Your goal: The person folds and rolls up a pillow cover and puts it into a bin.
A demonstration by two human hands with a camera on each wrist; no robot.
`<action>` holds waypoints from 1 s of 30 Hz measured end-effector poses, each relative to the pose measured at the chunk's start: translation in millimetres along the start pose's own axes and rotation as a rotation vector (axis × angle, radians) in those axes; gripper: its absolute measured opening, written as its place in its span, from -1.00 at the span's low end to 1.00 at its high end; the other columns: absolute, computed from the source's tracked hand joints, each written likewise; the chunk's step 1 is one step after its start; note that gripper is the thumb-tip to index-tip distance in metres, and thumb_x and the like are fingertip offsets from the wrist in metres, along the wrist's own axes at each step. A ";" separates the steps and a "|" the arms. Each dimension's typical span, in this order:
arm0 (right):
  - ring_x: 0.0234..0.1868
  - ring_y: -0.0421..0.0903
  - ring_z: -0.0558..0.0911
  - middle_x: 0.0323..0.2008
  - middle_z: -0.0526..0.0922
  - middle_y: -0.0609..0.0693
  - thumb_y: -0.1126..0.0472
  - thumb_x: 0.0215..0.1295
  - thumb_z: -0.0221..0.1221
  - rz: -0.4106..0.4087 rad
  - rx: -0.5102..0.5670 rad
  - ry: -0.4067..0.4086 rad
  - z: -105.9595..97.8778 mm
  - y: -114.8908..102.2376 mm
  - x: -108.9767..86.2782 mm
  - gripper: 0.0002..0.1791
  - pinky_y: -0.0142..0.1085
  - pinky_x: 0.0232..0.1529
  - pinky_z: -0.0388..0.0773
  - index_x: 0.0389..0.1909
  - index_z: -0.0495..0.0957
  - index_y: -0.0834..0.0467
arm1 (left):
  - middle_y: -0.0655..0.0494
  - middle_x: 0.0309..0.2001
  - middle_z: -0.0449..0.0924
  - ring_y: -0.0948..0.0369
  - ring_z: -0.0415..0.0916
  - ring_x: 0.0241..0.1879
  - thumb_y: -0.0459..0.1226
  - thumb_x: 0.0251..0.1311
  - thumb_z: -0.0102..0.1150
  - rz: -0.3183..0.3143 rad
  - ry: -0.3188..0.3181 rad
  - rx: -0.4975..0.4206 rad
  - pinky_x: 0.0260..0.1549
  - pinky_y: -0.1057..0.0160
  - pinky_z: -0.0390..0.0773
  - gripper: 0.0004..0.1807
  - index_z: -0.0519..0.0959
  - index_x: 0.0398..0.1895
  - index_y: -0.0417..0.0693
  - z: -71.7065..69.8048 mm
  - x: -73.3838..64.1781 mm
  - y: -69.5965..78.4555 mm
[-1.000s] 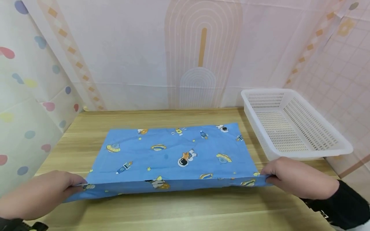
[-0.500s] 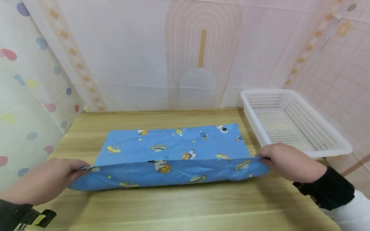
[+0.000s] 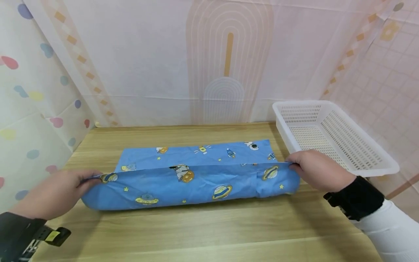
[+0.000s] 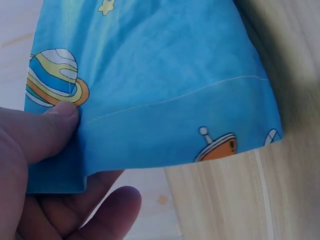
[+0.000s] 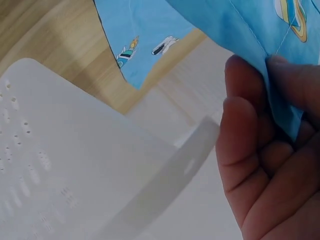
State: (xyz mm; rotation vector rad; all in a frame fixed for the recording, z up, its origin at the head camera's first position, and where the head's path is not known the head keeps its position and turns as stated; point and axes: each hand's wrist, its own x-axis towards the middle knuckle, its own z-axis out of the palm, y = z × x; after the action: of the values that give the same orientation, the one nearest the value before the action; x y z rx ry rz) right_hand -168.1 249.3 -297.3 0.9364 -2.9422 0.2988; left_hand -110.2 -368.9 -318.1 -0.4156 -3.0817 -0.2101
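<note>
A blue cloth (image 3: pixel 196 187) printed with planets, stars and astronauts lies across the table, its near part lifted and folding back over the far part. My left hand (image 3: pixel 57 193) pinches the left corner of the lifted edge between thumb and fingers. At the opposite corner, my right hand (image 3: pixel 322 171) pinches the same edge. The left wrist view shows a stitched hem on the cloth (image 4: pixel 150 130) beside the thumb. In the right wrist view, the cloth's corner (image 5: pixel 285 107) is gathered between thumb and fingers. Much of the flat far half is hidden behind the raised part.
A white perforated plastic basket (image 3: pixel 291 142) stands at the right rear of the wooden table (image 3: pixel 203 233), close beyond my right hand. Printed fabric (image 3: pixel 147 62) hangs as a wall behind the table and along both sides.
Both hands have raised the near edge of the cloth and moved it away from me, toward the far edge. More of the underside now faces me. The basket has stayed put.
</note>
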 end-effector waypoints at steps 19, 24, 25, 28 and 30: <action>-0.36 -0.43 0.45 -0.38 0.57 -0.38 0.36 0.41 0.30 -0.035 0.135 -0.140 -6.0 -4.4 -29.1 -0.74 -0.44 -0.31 0.53 -0.26 0.67 -0.13 | 0.42 -0.19 0.72 0.58 0.41 -0.34 -0.30 0.46 0.22 -0.015 -0.217 -0.009 -0.36 0.38 0.55 -0.82 0.73 -0.01 0.13 -6.5 -32.6 -18.4; -0.39 -0.46 0.43 -0.41 0.53 -0.39 0.34 0.40 0.32 -0.062 0.234 -0.192 -8.1 -7.4 -41.2 -0.72 -0.48 -0.38 0.46 -0.29 0.63 -0.19 | 0.37 -0.17 0.73 0.64 0.45 -0.28 -0.28 0.44 0.25 -0.080 -0.306 -0.063 -0.34 0.39 0.58 -0.84 0.74 -0.05 0.13 -15.5 -40.2 -15.6; -0.40 -0.46 0.43 -0.41 0.53 -0.39 0.34 0.40 0.33 -0.067 0.246 -0.198 -9.0 -7.6 -42.4 -0.72 -0.48 -0.39 0.46 -0.30 0.63 -0.19 | 0.35 -0.16 0.73 0.65 0.45 -0.27 -0.28 0.44 0.24 -0.097 -0.326 -0.082 -0.34 0.39 0.58 -0.84 0.75 -0.04 0.11 -17.5 -40.6 -15.4; -0.42 -0.46 0.42 -0.44 0.51 -0.39 0.32 0.41 0.32 -0.069 0.256 -0.202 -13.0 -7.7 -42.0 -0.72 -0.48 -0.42 0.45 -0.34 0.60 -0.18 | 0.33 -0.15 0.72 0.66 0.45 -0.25 -0.27 0.46 0.24 -0.109 -0.320 -0.098 -0.32 0.40 0.59 -0.84 0.74 -0.02 0.07 -21.1 -41.5 -15.8; -0.44 -0.45 0.41 -0.47 0.47 -0.38 0.32 0.41 0.31 -0.055 0.242 -0.195 -15.7 -7.5 -38.1 -0.71 -0.47 -0.42 0.45 -0.37 0.58 -0.18 | 0.31 -0.15 0.74 0.66 0.47 -0.24 -0.26 0.45 0.25 -0.091 -0.280 -0.066 -0.31 0.39 0.61 -0.84 0.74 -0.01 0.04 -22.7 -40.3 -16.2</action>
State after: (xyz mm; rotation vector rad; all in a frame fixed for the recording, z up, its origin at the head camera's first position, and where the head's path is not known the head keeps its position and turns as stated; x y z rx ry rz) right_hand -133.0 268.1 -284.3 1.1324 -3.0990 0.6050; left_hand -75.5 -398.0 -299.4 -0.3327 -3.3806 -0.2784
